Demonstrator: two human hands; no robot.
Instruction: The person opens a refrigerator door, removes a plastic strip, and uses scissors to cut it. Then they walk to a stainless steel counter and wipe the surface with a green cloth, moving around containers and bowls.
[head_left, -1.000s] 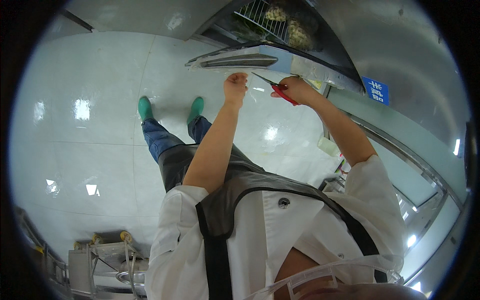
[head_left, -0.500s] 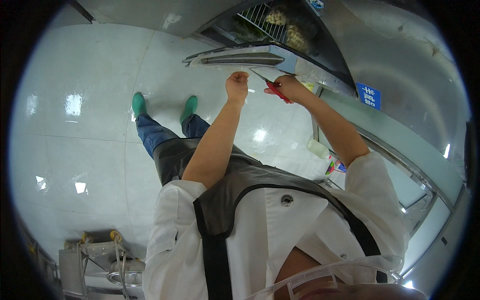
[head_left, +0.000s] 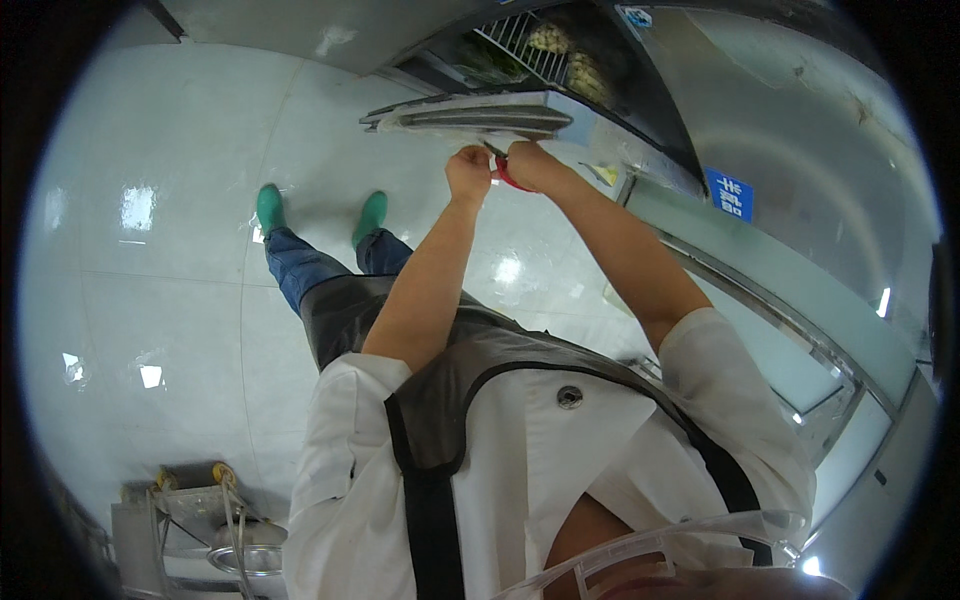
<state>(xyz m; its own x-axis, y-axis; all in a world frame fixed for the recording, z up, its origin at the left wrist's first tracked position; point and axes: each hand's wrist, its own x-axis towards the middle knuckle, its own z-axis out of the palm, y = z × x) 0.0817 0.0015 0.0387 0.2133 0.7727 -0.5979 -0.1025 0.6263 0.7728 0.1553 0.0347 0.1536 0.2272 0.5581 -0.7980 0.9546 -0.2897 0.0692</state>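
My right hand (head_left: 532, 166) grips a pair of scissors (head_left: 505, 174) with red handles. Their dark blades point left, toward the fingertips of my left hand (head_left: 467, 173). That hand is closed in a pinch; whatever lies between its fingers is too small and hidden to name. Just beyond both hands is a long grey panel-like piece (head_left: 470, 120), with whitish, film-like material along its near edge. It lies in front of an open refrigerated cabinet (head_left: 640, 135).
Inside the cabinet, a wire rack (head_left: 515, 45) stands beside bags of pale food (head_left: 588, 75). A glass-sided metal frame (head_left: 750, 275) runs along the right. White floor tiles (head_left: 160, 330) spread left, with a wheeled metal stand (head_left: 190, 500) at the lower left.
My right hand has moved left with the scissors, bringing the blades up against my left hand's fingers. My left hand has shifted slightly left.
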